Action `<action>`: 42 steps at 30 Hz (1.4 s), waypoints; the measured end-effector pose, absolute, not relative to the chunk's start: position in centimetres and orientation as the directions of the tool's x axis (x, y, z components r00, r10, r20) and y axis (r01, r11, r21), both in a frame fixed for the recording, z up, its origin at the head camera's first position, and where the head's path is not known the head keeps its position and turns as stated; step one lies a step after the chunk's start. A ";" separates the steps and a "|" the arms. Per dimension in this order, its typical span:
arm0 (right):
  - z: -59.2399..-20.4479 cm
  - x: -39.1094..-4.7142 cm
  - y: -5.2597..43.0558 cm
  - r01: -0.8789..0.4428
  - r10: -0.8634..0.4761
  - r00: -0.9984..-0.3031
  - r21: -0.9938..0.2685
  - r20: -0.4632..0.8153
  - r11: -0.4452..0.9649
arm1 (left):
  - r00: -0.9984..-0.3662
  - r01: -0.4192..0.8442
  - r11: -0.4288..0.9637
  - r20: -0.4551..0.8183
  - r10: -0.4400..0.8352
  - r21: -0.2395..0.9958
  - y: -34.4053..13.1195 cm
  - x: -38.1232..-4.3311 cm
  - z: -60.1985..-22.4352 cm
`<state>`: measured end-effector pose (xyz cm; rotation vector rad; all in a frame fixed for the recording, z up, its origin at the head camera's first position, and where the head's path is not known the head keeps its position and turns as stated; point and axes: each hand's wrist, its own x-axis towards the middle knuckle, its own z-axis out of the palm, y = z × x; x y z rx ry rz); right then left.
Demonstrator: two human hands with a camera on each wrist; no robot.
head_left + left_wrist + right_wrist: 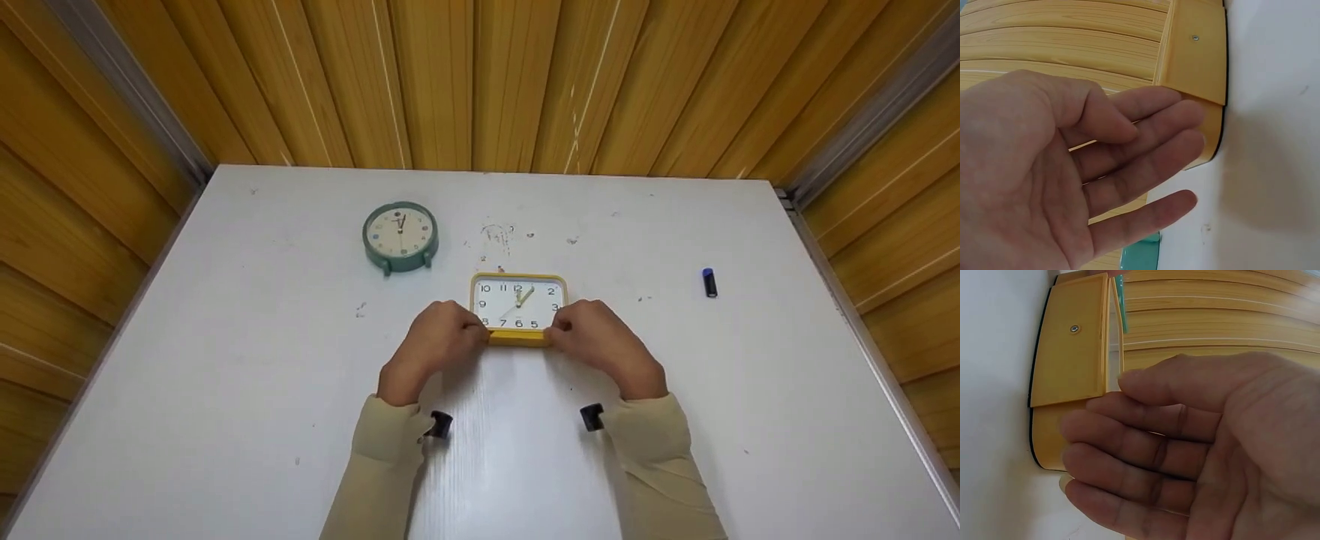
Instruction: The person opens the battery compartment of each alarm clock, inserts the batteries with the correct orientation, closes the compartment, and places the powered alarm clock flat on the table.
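A yellow-framed rectangular clock (517,315) with a white face lies on its back on the white table, its lower side towards me. At its lower left corner is my left hand (442,337), whose fairly straight fingertips touch the case (1193,50), with the thumb held away from it. My right hand (600,337) is at the lower right corner. In the right wrist view its thumb (1145,385) meets the front edge and its bent fingers rest along the side, gripping the corner. A screw shows on the clock's yellow underside (1069,354).
A round green clock (400,234) with two small feet lies further back on the left. Over on the right is a small black cylinder with a blue end (709,283). Wood-patterned panels (510,82) rise behind and beside the table (247,375).
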<state>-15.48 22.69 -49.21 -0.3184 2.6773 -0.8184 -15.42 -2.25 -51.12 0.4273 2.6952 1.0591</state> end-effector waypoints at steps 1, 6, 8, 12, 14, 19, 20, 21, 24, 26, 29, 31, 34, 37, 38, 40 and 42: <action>-49.1 -15.4 22.7 -0.119 -0.310 -0.918 -0.573 -0.247 0.811 | -0.934 0.181 0.699 -0.103 0.343 0.692 -2.3 -15.4 -51.1; -48.7 -15.0 22.8 -0.165 -0.367 -0.895 -0.575 -0.254 0.801 | -0.923 0.152 0.699 -0.153 0.354 0.698 -2.5 -15.3 -50.8; -48.6 -14.9 22.7 -0.183 -0.382 -0.889 -0.571 -0.251 0.800 | -0.918 0.137 0.704 -0.179 0.355 0.697 -2.5 -15.2 -50.7; -48.3 -14.6 22.5 -0.171 -0.379 -0.884 -0.564 -0.274 0.808 | -0.909 0.114 0.713 -0.217 0.355 0.691 -2.5 -15.1 -50.5; -48.2 -14.5 22.5 -0.151 -0.366 -0.883 -0.561 -0.293 0.814 | -0.905 0.116 0.713 -0.223 0.363 0.691 -2.5 -15.1 -50.4; -48.2 -14.5 22.6 -0.137 -0.361 -0.881 -0.565 -0.307 0.813 | -0.882 0.135 0.671 -0.220 0.416 0.729 -3.1 -15.2 -50.4; -48.2 -14.6 22.7 -0.139 -0.362 -0.882 -0.568 -0.301 0.811 | -0.879 0.131 0.658 -0.220 0.422 0.742 -3.3 -15.2 -50.4; -48.2 -14.6 22.8 -0.143 -0.364 -0.884 -0.571 -0.294 0.809 | -0.877 0.129 0.641 -0.214 0.429 0.756 -3.6 -15.3 -50.5; -48.1 -14.8 23.2 -0.136 -0.341 -0.902 -0.577 -0.264 0.806 | -0.894 0.093 0.586 -0.192 0.405 0.805 -4.2 -15.4 -50.4; -48.0 -14.9 23.4 -0.118 -0.310 -0.921 -0.589 -0.237 0.800 | -0.917 0.056 0.544 -0.172 0.360 0.837 -4.6 -15.6 -50.4; -48.2 -15.2 23.8 -0.077 -0.249 -0.947 -0.610 -0.203 0.789 | -0.954 0.017 0.512 -0.139 0.264 0.859 -4.8 -15.9 -50.4; -48.4 -15.4 24.1 -0.051 -0.211 -0.960 -0.621 -0.186 0.782 | -0.971 0.002 0.528 -0.125 0.205 0.849 -4.7 -16.0 -50.6; -48.9 -15.8 24.3 -0.023 -0.171 -0.969 -0.623 -0.178 0.782 | -0.981 -0.005 0.592 -0.119 0.154 0.806 -4.2 -16.2 -51.1; -49.4 -16.1 24.4 -0.015 -0.162 -0.969 -0.612 -0.186 0.791 | -0.977 -0.017 0.651 -0.152 0.152 0.759 -3.6 -16.4 -51.7; -49.6 -16.2 24.5 -0.014 -0.163 -0.968 -0.608 -0.190 0.794 | -0.974 -0.017 0.667 -0.164 0.158 0.745 -3.4 -16.4 -51.9; -49.9 -16.3 24.4 -0.004 -0.157 -0.966 -0.599 -0.204 0.801 | -0.968 -0.023 0.686 -0.188 0.167 0.727 -3.1 -16.5 -52.4; -50.2 -16.5 24.4 0.002 -0.154 -0.965 -0.590 -0.214 0.807 | -0.966 -0.027 0.694 -0.198 0.168 0.719 -2.9 -16.5 -52.7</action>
